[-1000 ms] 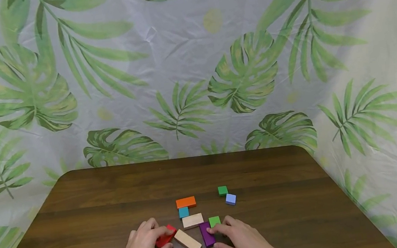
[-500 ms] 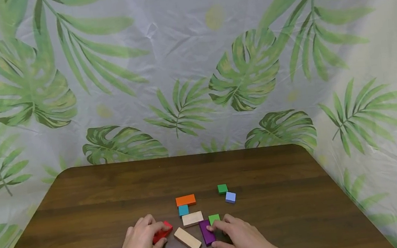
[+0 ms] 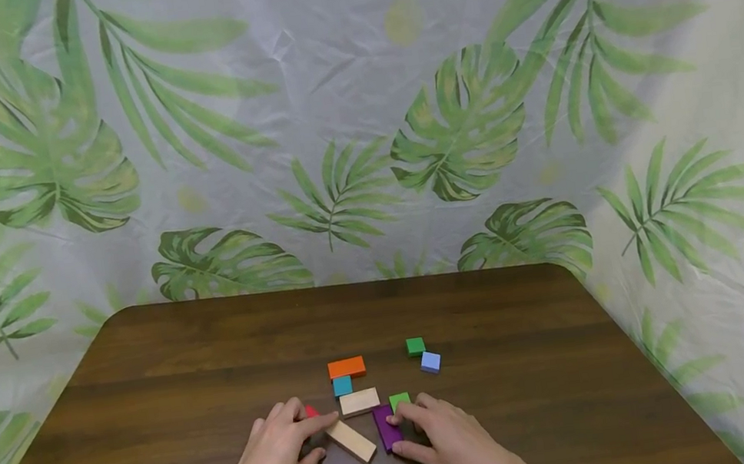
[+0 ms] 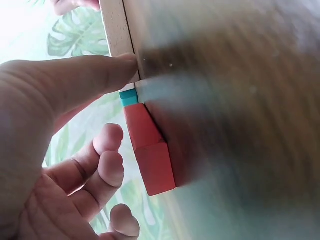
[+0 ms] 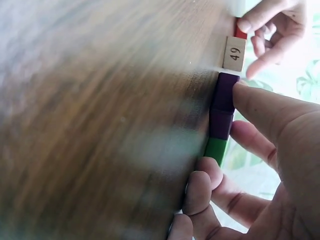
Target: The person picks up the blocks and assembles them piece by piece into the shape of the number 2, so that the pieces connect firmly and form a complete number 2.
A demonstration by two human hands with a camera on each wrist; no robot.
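Observation:
My left hand (image 3: pixel 270 453) reaches over the lower plain wooden block (image 3: pixel 354 445), the index fingertip right at its far end and the thumb lower, to its left. The red block (image 4: pixel 155 165) lies free on the table below the fingers in the left wrist view; in the head view the hand mostly hides it. With thumb and index finger my right hand (image 3: pixel 457 442) pinches the purple block (image 3: pixel 387 427), which lies flat. Touching the far right side of the purple block is a light green block (image 3: pixel 399 399). The wooden block bears the number 49 (image 5: pixel 234 54).
A second wooden block (image 3: pixel 359 401) lies behind, with a teal cube (image 3: pixel 342 386) and an orange block (image 3: pixel 347 367) in a row beyond it. Farther right are a dark green cube (image 3: pixel 415 346) and a light blue cube (image 3: pixel 430 362). A leaf-patterned curtain (image 3: pixel 343 112) hangs behind the table (image 3: pixel 186 363).
The left hand slid the red block left, away from the wooden block, then let go of it and moved its fingers over the wooden block. The right hand stays at the purple block.

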